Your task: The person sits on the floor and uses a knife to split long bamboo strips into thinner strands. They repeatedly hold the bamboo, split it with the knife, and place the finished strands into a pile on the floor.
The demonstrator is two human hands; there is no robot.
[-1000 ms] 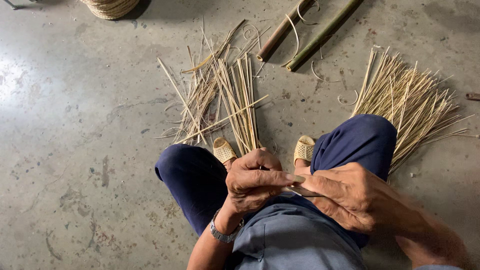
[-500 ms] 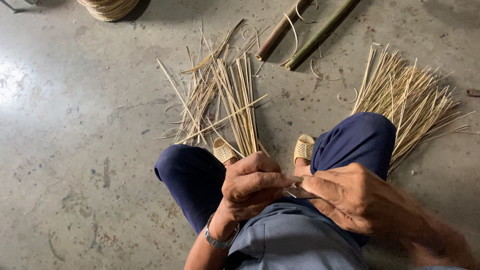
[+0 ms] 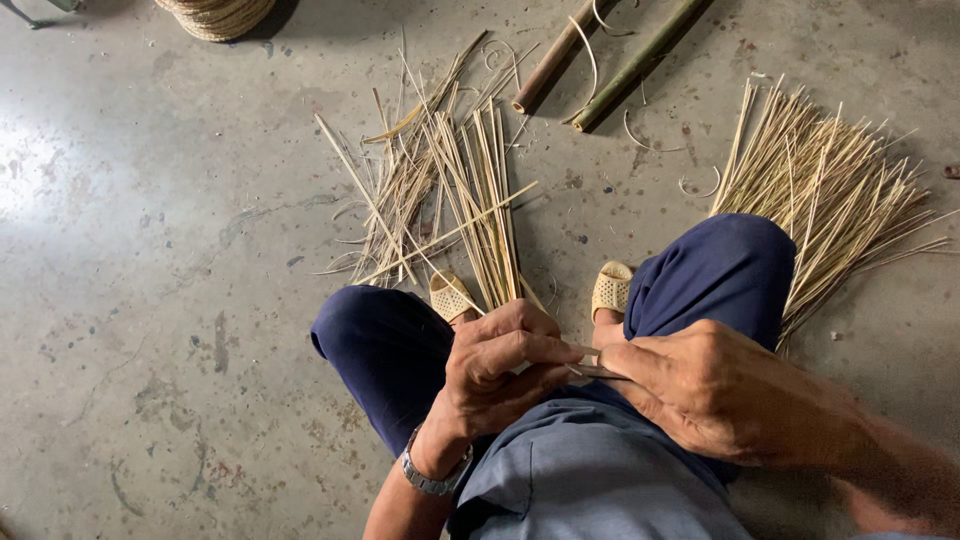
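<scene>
Low in the frame, above the lap, the left hand (image 3: pixel 495 365) and the right hand (image 3: pixel 700 395) meet, each with fingers curled and pinching a thin bamboo strip (image 3: pixel 590 370) that bridges the small gap between them. Loose bamboo slivers (image 3: pixel 455 190) fan across the concrete floor (image 3: pixel 150 250) at upper centre, another bundle of splints (image 3: pixel 830 190) lies at upper right, and two bamboo poles (image 3: pixel 600 50) rest along the top edge.

A thin, pale bamboo strip (image 3: pixel 583 353) lies level between the left hand (image 3: pixel 497 365) and the right hand (image 3: pixel 712 392), pinched by the fingers of both above the lap. Only a short stretch shows; its ends are hidden inside the hands.
</scene>
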